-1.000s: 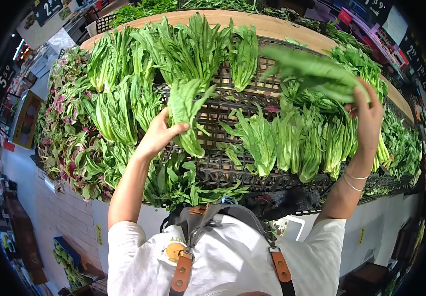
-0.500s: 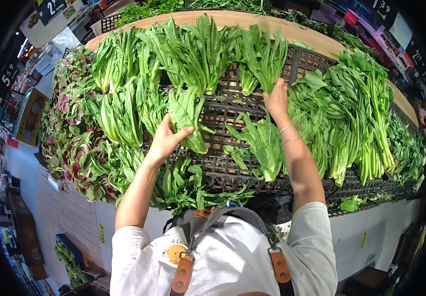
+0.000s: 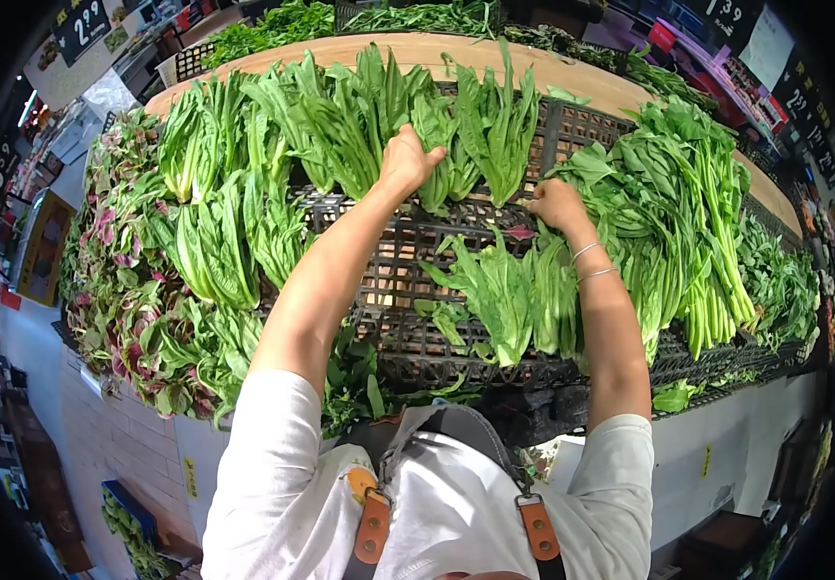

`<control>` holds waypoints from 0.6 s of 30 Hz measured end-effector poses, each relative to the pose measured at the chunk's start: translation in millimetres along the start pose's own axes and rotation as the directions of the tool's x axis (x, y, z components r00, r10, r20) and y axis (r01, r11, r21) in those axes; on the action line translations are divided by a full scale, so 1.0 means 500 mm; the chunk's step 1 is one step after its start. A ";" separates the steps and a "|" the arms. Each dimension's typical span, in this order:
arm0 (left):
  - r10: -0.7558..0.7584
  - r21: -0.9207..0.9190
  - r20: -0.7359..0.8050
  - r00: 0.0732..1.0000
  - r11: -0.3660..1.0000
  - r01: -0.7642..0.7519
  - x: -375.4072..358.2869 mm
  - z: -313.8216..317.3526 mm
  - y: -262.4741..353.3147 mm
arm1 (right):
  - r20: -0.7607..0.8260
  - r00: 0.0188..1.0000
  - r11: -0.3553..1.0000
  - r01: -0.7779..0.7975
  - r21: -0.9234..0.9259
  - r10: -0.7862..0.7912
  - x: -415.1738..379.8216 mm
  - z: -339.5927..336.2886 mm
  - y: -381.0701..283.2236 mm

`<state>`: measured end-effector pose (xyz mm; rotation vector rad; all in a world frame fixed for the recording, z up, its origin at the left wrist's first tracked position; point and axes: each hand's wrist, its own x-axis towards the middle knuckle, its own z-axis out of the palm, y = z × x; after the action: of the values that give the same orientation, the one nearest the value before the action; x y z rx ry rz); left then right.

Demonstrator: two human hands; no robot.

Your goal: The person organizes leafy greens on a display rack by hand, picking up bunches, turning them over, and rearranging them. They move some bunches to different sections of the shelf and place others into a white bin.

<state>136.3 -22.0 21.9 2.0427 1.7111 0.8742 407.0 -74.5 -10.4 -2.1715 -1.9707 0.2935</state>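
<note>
Heads of long-leafed lettuce (image 3: 355, 126) stand in a row at the back of the black crate display. My left hand (image 3: 406, 162) reaches into this row, closed around a leaf lettuce head (image 3: 430, 121) with the thumb across its leaves; the other fingers are partly hidden. Right of it, another lettuce head (image 3: 503, 135) leans with its stem end down. By that stem end is my right hand (image 3: 561, 205), its fingers curled; whatever they hold is too small to make out. Below, two lettuce heads (image 3: 500, 309) lie on the crates near my right forearm.
Red-and-green amaranth (image 3: 132, 290) is heaped at the left. Long-stemmed greens (image 3: 698, 222) fill the right side. Black crate lattice (image 3: 388, 280) shows in the middle, with a small purple leaf (image 3: 521, 233) on it. A wooden ledge (image 3: 417, 48) runs along the back.
My left hand has moved up and right to the back row, and the lettuce it held in the middle is gone from there. My right hand has left the lettuce stem and dropped slightly.
</note>
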 end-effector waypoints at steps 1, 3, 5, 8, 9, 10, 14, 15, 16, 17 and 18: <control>-0.008 0.026 -0.007 1.000 1.000 0.008 0.005 0.002 -0.001 | -0.029 1.000 1.000 0.008 0.019 -0.008 0.004 0.009 -0.002; -0.024 0.050 -0.022 0.999 0.998 0.025 0.012 0.002 -0.008 | -0.040 0.999 1.000 -0.001 0.020 0.002 0.015 0.030 -0.018; -0.045 0.090 -0.034 0.998 0.995 0.048 0.024 0.005 -0.021 | -0.009 0.999 0.999 -0.035 -0.024 0.034 0.028 0.051 -0.039; 0.007 0.110 -0.025 1.000 0.994 -0.005 0.030 0.012 -0.024 | -0.088 0.992 0.994 -0.100 -0.046 0.096 0.041 0.084 -0.050; -0.022 0.155 0.034 0.999 0.988 0.016 0.033 0.008 -0.017 | -0.072 0.993 0.995 -0.098 -0.017 0.096 0.038 0.079 -0.049; -0.047 0.175 0.070 0.996 0.984 0.034 0.027 -0.003 -0.001 | -0.053 0.996 0.997 -0.074 -0.035 0.072 0.036 0.078 -0.042; -0.064 0.244 0.123 0.990 0.969 0.033 0.033 -0.038 0.010 | -0.084 0.995 0.993 0.047 -0.111 -0.057 0.010 -0.001 -0.043; -0.039 0.265 0.126 0.991 0.964 0.005 0.024 -0.051 0.007 | -0.107 0.991 0.994 0.066 -0.090 -0.076 0.003 -0.017 -0.036; -0.011 0.285 0.134 0.991 0.958 -0.028 0.013 -0.062 0.005 | -0.130 0.987 0.994 0.080 -0.069 -0.089 -0.010 -0.033 -0.030; 0.032 0.304 0.088 0.996 0.951 -0.058 0.002 -0.073 0.003 | -0.119 0.988 0.995 0.097 0.009 -0.095 -0.024 -0.057 -0.026; 0.082 0.319 0.036 0.996 0.944 -0.089 -0.019 -0.093 0.015 | -0.087 0.991 0.983 0.115 0.142 -0.104 -0.041 -0.075 -0.025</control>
<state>111.5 -38.9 59.3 2.3389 1.8657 0.6260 403.4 -94.1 29.4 -1.9470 -1.9517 0.3190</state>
